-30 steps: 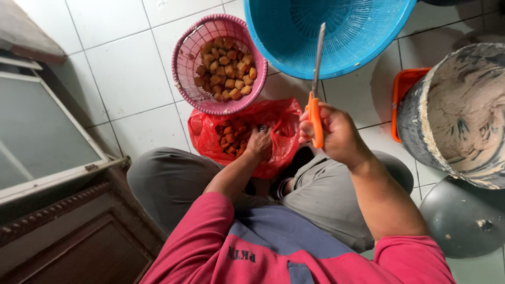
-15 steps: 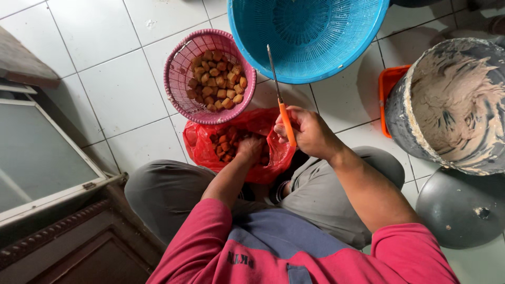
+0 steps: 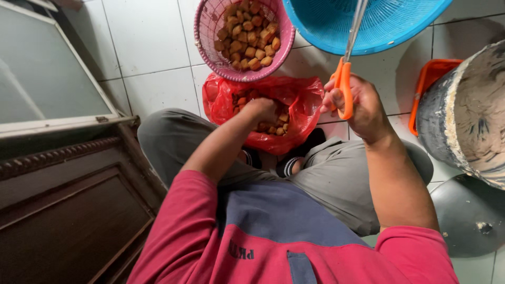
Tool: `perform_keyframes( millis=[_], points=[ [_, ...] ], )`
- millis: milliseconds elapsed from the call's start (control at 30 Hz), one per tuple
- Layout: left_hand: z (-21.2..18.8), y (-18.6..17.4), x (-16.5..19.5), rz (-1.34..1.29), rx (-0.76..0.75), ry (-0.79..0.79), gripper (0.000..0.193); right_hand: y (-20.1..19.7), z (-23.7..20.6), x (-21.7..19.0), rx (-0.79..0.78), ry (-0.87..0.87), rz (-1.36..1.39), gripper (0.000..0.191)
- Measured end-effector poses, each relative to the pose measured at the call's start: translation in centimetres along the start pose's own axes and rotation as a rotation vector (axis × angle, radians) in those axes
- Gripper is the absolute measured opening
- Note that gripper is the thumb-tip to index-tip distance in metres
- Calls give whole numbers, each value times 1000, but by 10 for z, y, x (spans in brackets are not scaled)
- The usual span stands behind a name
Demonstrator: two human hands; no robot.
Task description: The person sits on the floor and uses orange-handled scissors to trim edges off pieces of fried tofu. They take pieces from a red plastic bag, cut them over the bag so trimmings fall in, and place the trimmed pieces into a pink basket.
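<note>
Fried tofu puffs (image 3: 269, 125) lie in the red plastic bag (image 3: 300, 100) just below the pink basket (image 3: 208, 39); left hand (image 3: 260, 109) digs among them, its grasp hidden; right hand (image 3: 357, 102) clenches orange-handled scissors (image 3: 344, 79) beside the bag, blades best kept pointing away.

Red plastic bag (image 3: 294, 105): thin, crinkled, mouth open upward, sits on white tile between knees. Holds golden-brown fried cubes (image 3: 271, 128), loose pile, partly hidden under left hand (image 3: 260, 109), which is sunk into bag mouth, fingers buried among pieces.

Scissors (image 3: 347, 63): orange plastic handles, steel blades. Handles wrapped in right hand (image 3: 357, 102), just right of bag's edge; blades closed or nearly so, pointing up and away from grip, tips over rim of blue basket.
</note>
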State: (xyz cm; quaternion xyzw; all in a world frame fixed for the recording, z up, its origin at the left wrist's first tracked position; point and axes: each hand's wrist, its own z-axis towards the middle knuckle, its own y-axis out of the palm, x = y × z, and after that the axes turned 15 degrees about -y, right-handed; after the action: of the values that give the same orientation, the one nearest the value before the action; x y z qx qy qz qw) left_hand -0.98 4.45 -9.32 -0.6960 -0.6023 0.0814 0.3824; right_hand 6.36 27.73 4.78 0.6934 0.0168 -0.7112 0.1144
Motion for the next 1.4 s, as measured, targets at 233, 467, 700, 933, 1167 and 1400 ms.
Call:
perform_keyframes(
  millis=[233, 467, 700, 933, 1167, 1400],
  points=[
    [-54, -53, -8, -1620, -454, 363, 41, 22, 4, 12, 28, -106, -166, 28],
    [-67, -40, 19, -1646, -247, 551, 39, 52, 14, 26, 127, -120, -301, 31],
    [-58, -33, 8, -1190, 383, 634, 30, 58, 31, 36, 121, -132, 77, 29],
    [-54, -30, 0, -1987, -236, 611, 21, 56, 33, 28, 172, -147, -56, 36],
    [-55, -27, 2, -1800, -169, 502, 21, 51, 33, 42, 178, -443, -485, 36],
    [-59, -26, 19, -1849, -150, 381, 37, 65, 32, 39, 167, -504, -804, 41]
  ],
)
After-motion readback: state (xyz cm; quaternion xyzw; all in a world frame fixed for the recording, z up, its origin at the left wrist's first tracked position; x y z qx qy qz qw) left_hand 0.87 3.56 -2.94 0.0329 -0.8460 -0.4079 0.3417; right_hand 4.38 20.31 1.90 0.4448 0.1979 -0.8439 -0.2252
